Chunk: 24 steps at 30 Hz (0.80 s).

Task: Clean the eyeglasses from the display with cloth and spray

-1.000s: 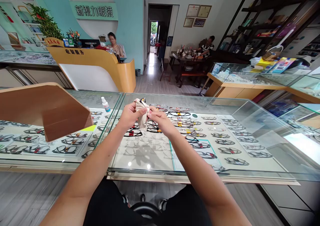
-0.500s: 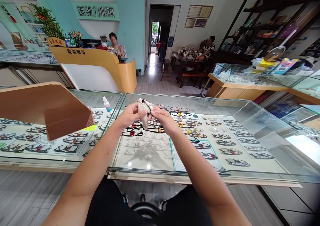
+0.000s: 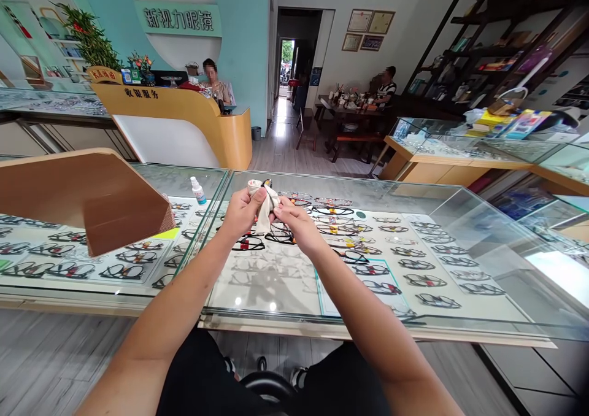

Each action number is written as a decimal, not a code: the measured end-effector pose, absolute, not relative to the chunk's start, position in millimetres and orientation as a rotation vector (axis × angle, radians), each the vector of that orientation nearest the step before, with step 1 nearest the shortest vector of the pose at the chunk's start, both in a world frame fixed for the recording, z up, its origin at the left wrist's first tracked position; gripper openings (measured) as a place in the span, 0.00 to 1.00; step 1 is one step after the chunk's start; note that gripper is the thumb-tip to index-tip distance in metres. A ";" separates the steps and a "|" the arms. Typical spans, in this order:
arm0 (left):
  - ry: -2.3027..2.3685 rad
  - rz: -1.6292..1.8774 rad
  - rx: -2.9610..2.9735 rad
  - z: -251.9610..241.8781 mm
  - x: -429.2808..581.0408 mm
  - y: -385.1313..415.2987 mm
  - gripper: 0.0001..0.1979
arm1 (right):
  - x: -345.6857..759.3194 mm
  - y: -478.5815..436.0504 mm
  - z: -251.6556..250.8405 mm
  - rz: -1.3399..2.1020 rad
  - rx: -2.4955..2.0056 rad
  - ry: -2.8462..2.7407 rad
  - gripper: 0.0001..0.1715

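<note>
Cream cloth [image 3: 264, 218] is held pinched by left grip [image 3: 241, 212] at its nine o'clock, right grip [image 3: 295, 219] at its four.

Cream cloth [image 3: 264, 218], brown panel [image 3: 87, 186], grey wood-grained floor [image 3: 50, 358]

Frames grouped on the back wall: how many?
4, two by two: upper-left frame, upper-right frame, lower-left frame, lower-right frame. None in that group looks hidden.

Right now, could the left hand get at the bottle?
Probably yes: the bottle stands left of the left hand with nothing visible between them, though its grip on the cloth would likely have to loosen first.
</note>
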<state>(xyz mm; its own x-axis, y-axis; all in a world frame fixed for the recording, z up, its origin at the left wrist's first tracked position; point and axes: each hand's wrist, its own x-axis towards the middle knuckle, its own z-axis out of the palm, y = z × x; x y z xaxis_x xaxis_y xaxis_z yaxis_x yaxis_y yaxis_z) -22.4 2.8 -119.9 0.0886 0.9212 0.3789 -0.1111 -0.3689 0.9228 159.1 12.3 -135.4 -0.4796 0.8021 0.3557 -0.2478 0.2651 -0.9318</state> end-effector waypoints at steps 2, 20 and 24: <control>0.812 1.387 1.485 -118.1 -24.6 4.2 0.35 | 161.7 13.8 -134.7 1.387 -0.538 -1.570 0.31; 0.915 1.542 1.405 -130.3 -22.5 13.8 0.37 | 155.5 13.3 -139.5 1.271 -0.592 -1.608 0.37; 0.890 1.646 1.288 -137.6 -23.7 27.7 0.37 | 160.5 21.0 -142.0 1.212 -0.616 -1.525 0.36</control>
<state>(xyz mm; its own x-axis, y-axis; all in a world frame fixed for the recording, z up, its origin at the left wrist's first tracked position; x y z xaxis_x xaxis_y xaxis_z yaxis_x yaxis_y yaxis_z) -23.7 27.7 -137.6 -0.1162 0.9193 0.3761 -0.1887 -0.3922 0.9003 160.5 21.0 -142.0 -0.3227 0.8560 0.4040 -0.2007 0.3553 -0.9130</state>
